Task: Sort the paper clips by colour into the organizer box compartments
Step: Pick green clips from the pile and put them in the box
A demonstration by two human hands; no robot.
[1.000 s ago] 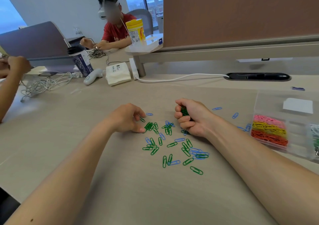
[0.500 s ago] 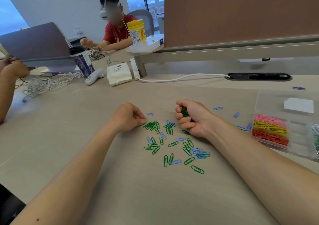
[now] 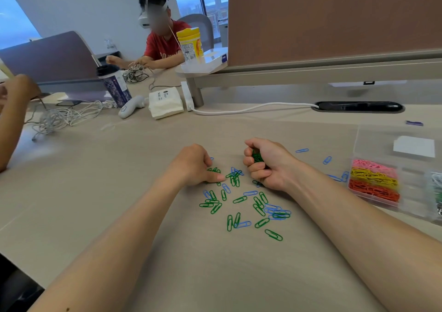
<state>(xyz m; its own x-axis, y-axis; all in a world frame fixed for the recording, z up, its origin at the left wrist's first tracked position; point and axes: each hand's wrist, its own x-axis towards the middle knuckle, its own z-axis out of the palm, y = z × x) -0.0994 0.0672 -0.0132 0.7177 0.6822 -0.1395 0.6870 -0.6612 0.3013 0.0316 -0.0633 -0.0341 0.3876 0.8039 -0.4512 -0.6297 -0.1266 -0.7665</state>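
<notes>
- Pale desk [image 3: 119, 204] in a shared office carries the work. At 11 o'clock another person in a red shirt [image 3: 165, 46] handles a tangle of cables [image 3: 134, 72], and a yellow canister [image 3: 190, 42] stands at 12 o'clock.
- The clear organizer box [image 3: 415, 185] sits at 3 o'clock from the loose pile, well apart from it.
- Three colours look finished. The pink clips [image 3: 372, 165], yellow clips [image 3: 373, 175] and orange clips [image 3: 373, 191] each fill their own strip, side by side at the box's left end.
- Pale clips [image 3: 436, 180] show in a compartment at the far right. The frame edge cuts them off, so I cannot tell how full it is.
- Two colours remain on the desk: green clips [image 3: 239, 199] and blue clips [image 3: 275, 210] lie mixed between the forearms. A few blue strays [image 3: 327, 160] lie at 2 o'clock, toward the box.
- The right hand [image 3: 270, 168], at 1 o'clock from the pile, rests on its edge. Its fingers are clamped in a fist round a green bunch [image 3: 257, 156].
- The left hand [image 3: 193, 166], at 11 o'clock from the pile, has its fingers curled down onto a few green clips. One digit lies flat along the desk. I cannot tell whether a clip is actually pinched.
- My judgement is that the task is past halfway. The greens are being gathered but are not yet in a compartment, and the blues look untouched.
</notes>
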